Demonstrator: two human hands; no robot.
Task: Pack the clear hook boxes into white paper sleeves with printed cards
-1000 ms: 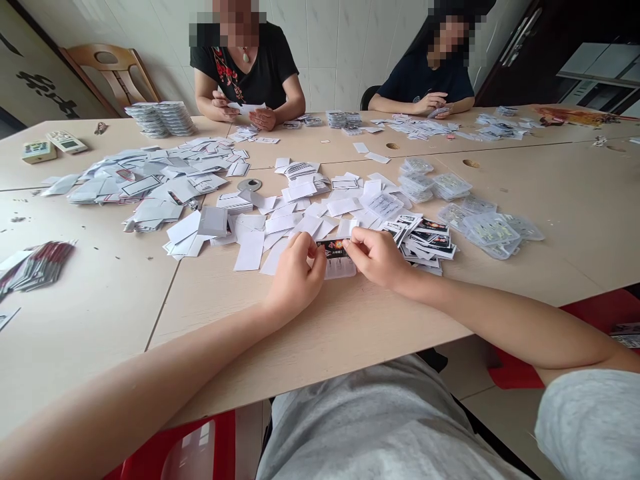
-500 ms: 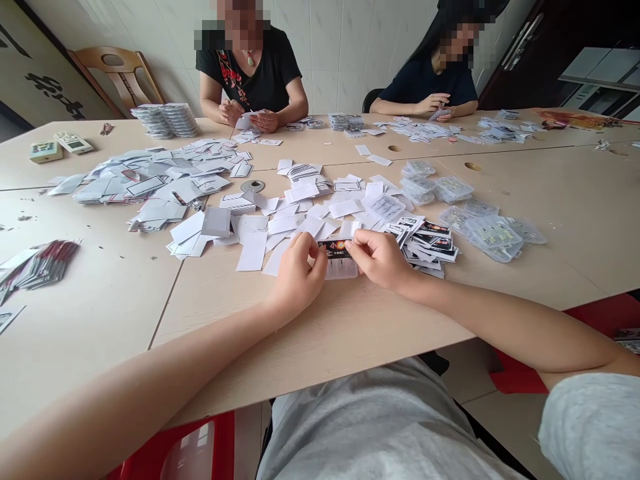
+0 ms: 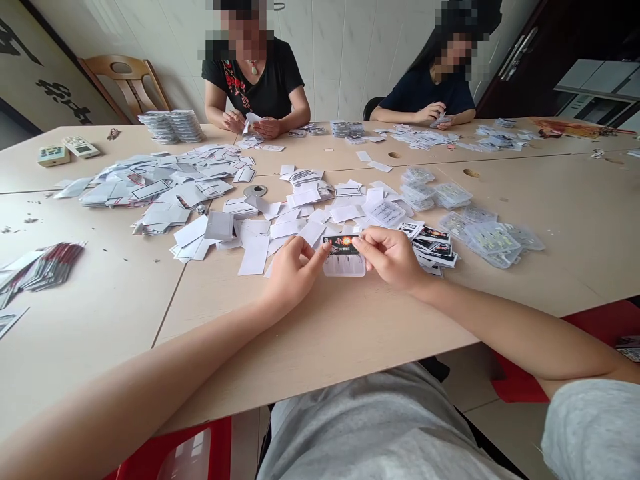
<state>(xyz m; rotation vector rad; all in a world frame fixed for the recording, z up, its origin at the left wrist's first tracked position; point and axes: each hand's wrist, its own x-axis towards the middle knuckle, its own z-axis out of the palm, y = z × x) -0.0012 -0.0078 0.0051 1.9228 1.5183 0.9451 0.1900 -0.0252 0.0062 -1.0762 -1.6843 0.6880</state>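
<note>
A small clear plastic box (image 3: 345,266) with a black printed card (image 3: 342,245) along its upper part is held between my hands above the table's near part. My left hand (image 3: 299,267) pinches the left end of the card between thumb and fingers. At the right end, the thumb and fingers of my right hand (image 3: 390,257) are closed on the card and box. Thin dark items show inside the box. Just beyond my hands lie loose white cards (image 3: 300,217), and a pile of black-and-white printed cards (image 3: 434,248) is beside my right hand.
Clear boxes (image 3: 493,237) are piled to the right. A large heap of white cards (image 3: 165,177) spreads left, with a reddish stack (image 3: 55,265) nearer the left edge. A roll of tape (image 3: 255,191) sits mid-table. Two people (image 3: 255,87) (image 3: 430,90) sit opposite, holding small cards.
My left thumb has stretched out along the card, and more of the card and box shows between my hands. The view has shifted slightly. The person across at left has raised a white card.
</note>
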